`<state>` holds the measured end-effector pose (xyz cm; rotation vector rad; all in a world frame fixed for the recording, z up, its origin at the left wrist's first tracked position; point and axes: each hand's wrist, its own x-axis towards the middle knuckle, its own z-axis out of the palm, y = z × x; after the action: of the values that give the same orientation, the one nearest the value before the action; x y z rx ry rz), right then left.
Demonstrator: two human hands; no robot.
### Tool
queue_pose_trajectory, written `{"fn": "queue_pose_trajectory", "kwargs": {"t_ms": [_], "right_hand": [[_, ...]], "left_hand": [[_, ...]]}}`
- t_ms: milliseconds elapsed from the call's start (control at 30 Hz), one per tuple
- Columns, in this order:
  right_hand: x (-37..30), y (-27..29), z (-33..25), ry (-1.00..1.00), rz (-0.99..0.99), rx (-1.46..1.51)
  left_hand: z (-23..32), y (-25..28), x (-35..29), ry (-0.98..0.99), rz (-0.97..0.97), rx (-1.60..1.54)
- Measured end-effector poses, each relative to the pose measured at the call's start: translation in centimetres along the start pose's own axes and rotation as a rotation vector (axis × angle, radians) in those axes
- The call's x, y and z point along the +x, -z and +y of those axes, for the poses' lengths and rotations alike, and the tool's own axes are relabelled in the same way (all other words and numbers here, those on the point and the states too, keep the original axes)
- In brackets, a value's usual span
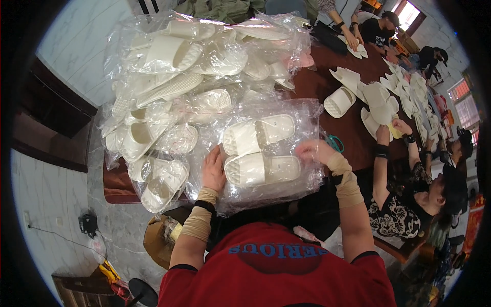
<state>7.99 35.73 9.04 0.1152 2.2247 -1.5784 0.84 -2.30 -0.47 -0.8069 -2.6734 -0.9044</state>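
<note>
Slippers [246, 171] lie between left hand [213, 171] and right hand [314, 152].

Workshop; co-workers [401, 207] along a brown table [353, 138], loose white slippers [378, 105], piled bagged slippers [163, 53]

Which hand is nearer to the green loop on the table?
Right. The right hand is just left of the green loop; the left hand is farther left, beyond the bagged slippers.

Daylight blazes white in the window [409, 19] at upper right, glare streaks the clear plastic bag [309, 115], the right hand [314, 152] shows slightly blurred, the dark cabinet [51, 110] sits deep in shadow, and the pale wall [74, 48] bows toward a black rim.
</note>
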Motion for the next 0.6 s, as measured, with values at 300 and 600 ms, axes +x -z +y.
{"fn": "queue_pose_trajectory", "kwargs": {"t_ms": [300, 600], "right_hand": [[1.9, -3.1, 2.3, 0.194, 0.015, -0.695], [1.2, -4.3, -2.4, 0.345, 0.214, -0.561]], "left_hand": [[0.0, -0.2, -0.2, 0.036, -0.010, -0.039], [-0.1, 0.1, -0.5, 0.053, 0.036, -0.080]]}}
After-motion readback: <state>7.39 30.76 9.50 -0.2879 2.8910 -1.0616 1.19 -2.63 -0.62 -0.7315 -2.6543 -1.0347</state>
